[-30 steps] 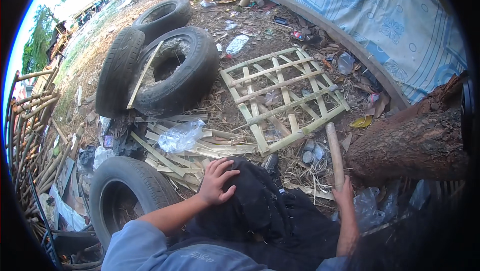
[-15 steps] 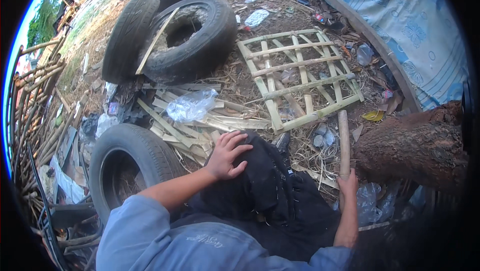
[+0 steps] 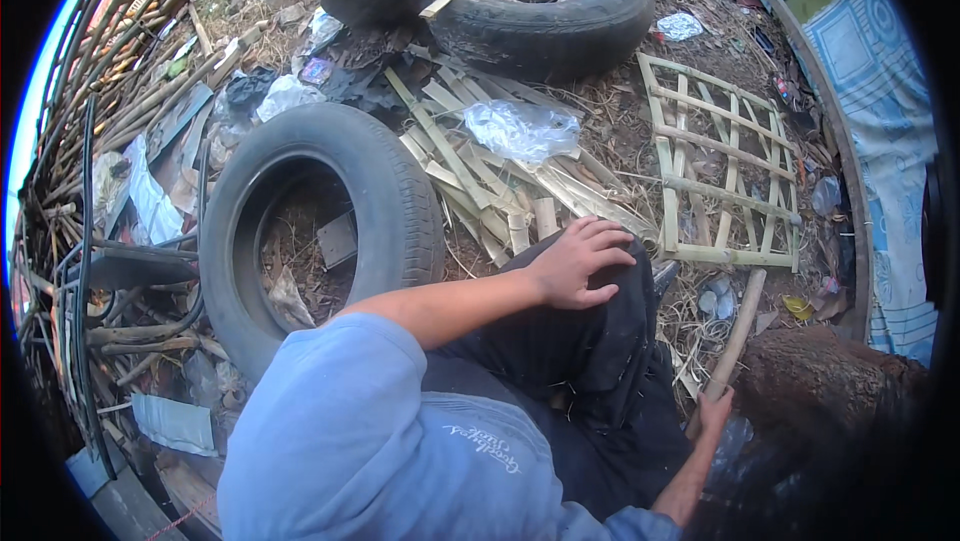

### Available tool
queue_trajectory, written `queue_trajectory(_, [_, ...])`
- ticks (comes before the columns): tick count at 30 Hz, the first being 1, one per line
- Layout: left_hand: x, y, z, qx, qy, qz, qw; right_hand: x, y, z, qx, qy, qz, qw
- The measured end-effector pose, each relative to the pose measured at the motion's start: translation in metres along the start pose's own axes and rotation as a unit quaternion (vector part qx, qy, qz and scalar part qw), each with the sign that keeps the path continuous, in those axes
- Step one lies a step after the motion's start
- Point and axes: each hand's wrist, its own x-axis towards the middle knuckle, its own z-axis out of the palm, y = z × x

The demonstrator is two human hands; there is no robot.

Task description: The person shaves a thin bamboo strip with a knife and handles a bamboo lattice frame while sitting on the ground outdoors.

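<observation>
My left hand (image 3: pixel 583 263) rests on my knee in black trousers (image 3: pixel 540 356), its fingers stretched and a little apart, with nothing in it. Down at the right, my right hand (image 3: pixel 712 411) is wrapped round a wooden stick (image 3: pixel 736 336), which slants up and away from my fist. Just beyond the stick's far end lies a lattice panel (image 3: pixel 722 203) of crossed bamboo strips on the ground. Split bamboo pieces (image 3: pixel 478 176) are heaped beyond my left hand, with a crumpled clear plastic bag (image 3: pixel 520 131) on top.
A tyre (image 3: pixel 408 211) stands at my left, and another tyre (image 3: pixel 590 26) lies at the far side. A thick tree trunk (image 3: pixel 820 366) is close on the right. A pile of sticks (image 3: pixel 130 76) fills the far left, near a bent metal frame (image 3: pixel 82 291). Patterned blue cloth (image 3: pixel 868 51) hangs at the right.
My view has swung to the left, so the tyres, panel and trunk sit further right. The left hand stays on the knee, and the right hand keeps its grip on the stick.
</observation>
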Motion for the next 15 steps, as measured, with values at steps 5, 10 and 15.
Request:
queue_trajectory(5, [-0.012, -0.031, -0.019, -0.222, 0.08, -0.24, 0.942, -0.006, 0.002, 0.001, 0.023, 0.004, -0.014, 1.0])
queue_trajectory(10, [-0.04, -0.092, -0.067, 0.197, -0.051, -0.248, 0.947, -0.016, 0.011, 0.0, 0.016, 0.023, -0.01, 1.0])
queue_trajectory(15, [-0.068, -0.133, -0.096, 0.385, -0.249, -0.334, 0.824, -0.018, -0.022, 0.003, 0.005, 0.028, -0.019, 0.999])
